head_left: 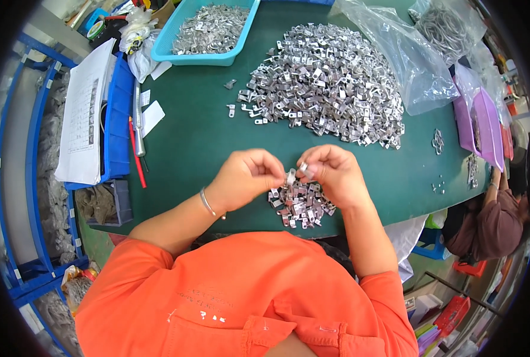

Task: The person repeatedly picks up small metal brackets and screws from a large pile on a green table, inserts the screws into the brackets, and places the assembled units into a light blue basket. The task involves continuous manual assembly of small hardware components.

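Head view, both hands working over the green table (pixel 193 137).

Left hand (pixel 247 178) and right hand (pixel 330 172) are meeting just above the small pile of stamped metal clips (pixel 301 205) at the near table edge. Between the two sets of fingertips one small metal clip (pixel 291 176) is being pinched; the left fingers are closing on it from the left, and it is hanging roughly upright, long axis pointing down toward the pile. The right thumb and forefinger are clamping a second small metal piece (pixel 304 167), just beside the first, possibly touching it; the view is too small to be sure.

Neither hand is open: fingers curled in, tips together on the parts.

The large heap of the same clips (pixel 327 83) is lying farther out, well apart from both hands. The turquoise tray (pixel 170 50) of clips is sitting beyond it to the left.
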A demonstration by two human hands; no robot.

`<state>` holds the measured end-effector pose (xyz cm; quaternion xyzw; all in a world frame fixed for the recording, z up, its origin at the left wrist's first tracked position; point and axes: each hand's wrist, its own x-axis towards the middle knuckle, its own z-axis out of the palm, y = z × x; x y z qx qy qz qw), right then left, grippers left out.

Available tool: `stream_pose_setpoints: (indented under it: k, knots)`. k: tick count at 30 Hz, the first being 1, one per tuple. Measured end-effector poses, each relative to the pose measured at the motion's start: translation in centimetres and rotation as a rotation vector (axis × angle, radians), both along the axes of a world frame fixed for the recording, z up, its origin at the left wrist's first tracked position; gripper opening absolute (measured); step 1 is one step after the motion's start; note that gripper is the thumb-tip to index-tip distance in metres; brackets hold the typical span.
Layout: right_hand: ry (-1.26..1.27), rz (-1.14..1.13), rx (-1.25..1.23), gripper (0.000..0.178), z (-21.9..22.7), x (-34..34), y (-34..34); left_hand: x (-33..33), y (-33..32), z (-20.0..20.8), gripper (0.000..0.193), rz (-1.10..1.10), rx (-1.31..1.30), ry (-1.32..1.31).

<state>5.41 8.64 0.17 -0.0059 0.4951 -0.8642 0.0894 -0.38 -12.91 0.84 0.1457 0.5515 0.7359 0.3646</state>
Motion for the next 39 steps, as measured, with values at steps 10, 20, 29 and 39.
stream_pose_setpoints:
  k: [10, 20, 29, 39]
  knots:
    - [0.746, -0.050, 1.258, 0.032, 2.2, -4.7, -3.2, -7.9, -1.4, -1.9, 0.027, 0.499, -0.784, 1.212]
    - [0.797, 0.106, 1.495, 0.049, 0.9, -4.2, -2.6, -4.2, 0.1, -2.3, 0.025, 0.223, -0.570, 1.104]
    - [0.259, -0.250, 1.196, 0.020, 0.1, -0.4, 2.4, -3.7, 0.4, -1.0, 0.009, 0.147, -0.437, 0.595]
    - [0.349, -0.413, 1.131, 0.022, -1.2, -0.8, 0.2, -3.5, 0.7, -2.5, 0.020, 0.058, 0.066, 0.030]
